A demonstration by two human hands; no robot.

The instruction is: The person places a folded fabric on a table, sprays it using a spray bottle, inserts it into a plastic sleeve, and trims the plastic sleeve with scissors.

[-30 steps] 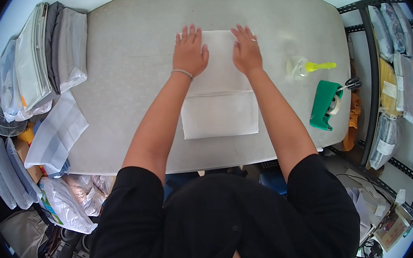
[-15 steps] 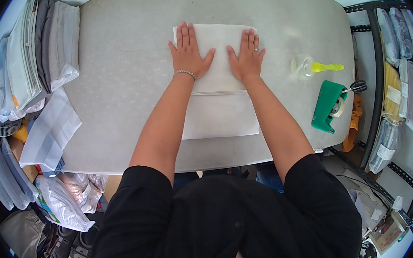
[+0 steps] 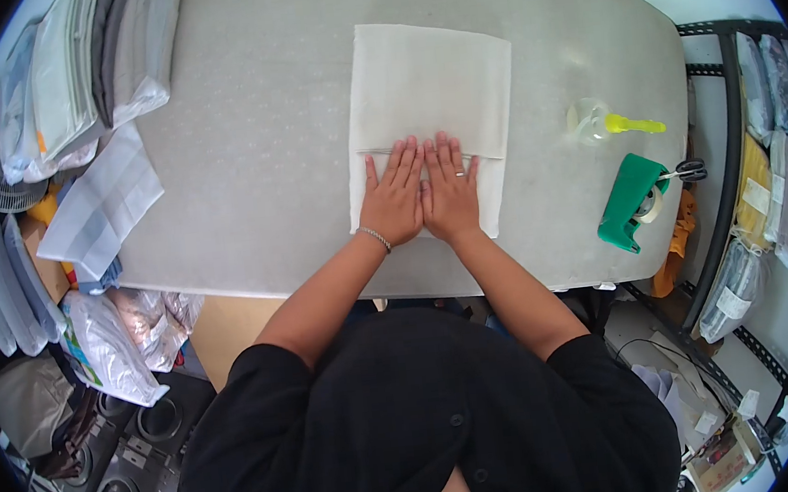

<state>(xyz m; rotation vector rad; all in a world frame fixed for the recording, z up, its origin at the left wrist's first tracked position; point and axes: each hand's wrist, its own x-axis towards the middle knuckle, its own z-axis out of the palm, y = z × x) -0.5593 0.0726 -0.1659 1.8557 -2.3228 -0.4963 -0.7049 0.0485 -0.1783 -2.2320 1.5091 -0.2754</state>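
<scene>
A folded off-white cloth (image 3: 430, 81) lies flat on the grey table. Its upper panel ends in a straight edge that crosses above a lower panel nearer my body. My left hand (image 3: 393, 200), with a bracelet at the wrist, lies palm down on the lower panel, fingertips at that edge. Right beside it my right hand (image 3: 452, 193), with a ring on one finger, presses flat in the same way. The two hands touch along the thumbs. Fingers of both hands are stretched out, and neither hand grips anything.
On the right of the table (image 3: 253, 165) are a clear spray bottle with a yellow-green trigger (image 3: 634, 124), a green tape dispenser (image 3: 630, 200) and scissors (image 3: 688, 170). Stacked bagged fabrics (image 3: 65, 78) stand at the left, near a fan (image 3: 2, 170). A shelf (image 3: 733, 118) holds packets.
Both hands have slid from the cloth's far part toward my body and come together at the panel edge. The view has shifted slightly, and the cloth appears a little tilted.
</scene>
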